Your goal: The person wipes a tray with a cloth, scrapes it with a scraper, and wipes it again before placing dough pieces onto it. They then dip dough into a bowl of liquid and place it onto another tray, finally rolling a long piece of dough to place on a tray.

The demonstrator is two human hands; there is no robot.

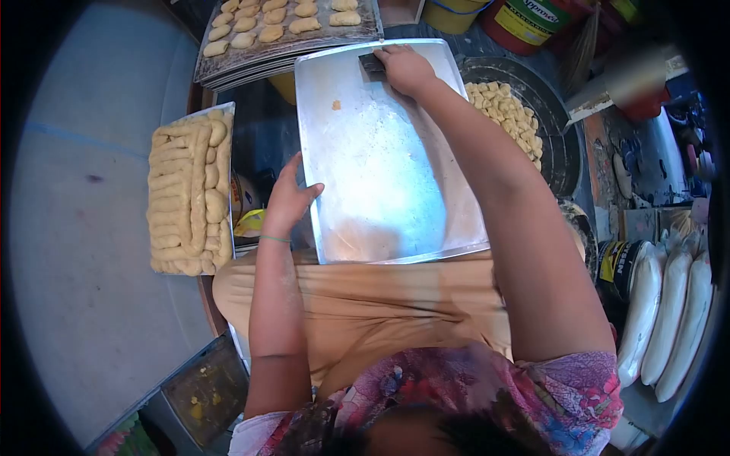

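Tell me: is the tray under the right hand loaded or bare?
Nearly bare: the tray shows shiny metal across most of its surface, with a small brownish scrap toward the far end.

Centre: the tray (380, 175) is placed before the lap (395, 296) | left: dough rolls (186, 197) are laid on another tray (230, 114) | behind left: dough pieces (305, 25) are set on stacked trays (334, 38) | right: dough lumps (503, 114) are contained in a pan (563, 133) | farther behind: buckets (525, 24) are placed

Silver baking tray (365, 167) over lap (395, 296): tan scrap (336, 105), dark scraper (370, 67). Left tray (220, 109): loadsa dough ropes (182, 194). Round black pan (560, 148): dough chunks (506, 110).
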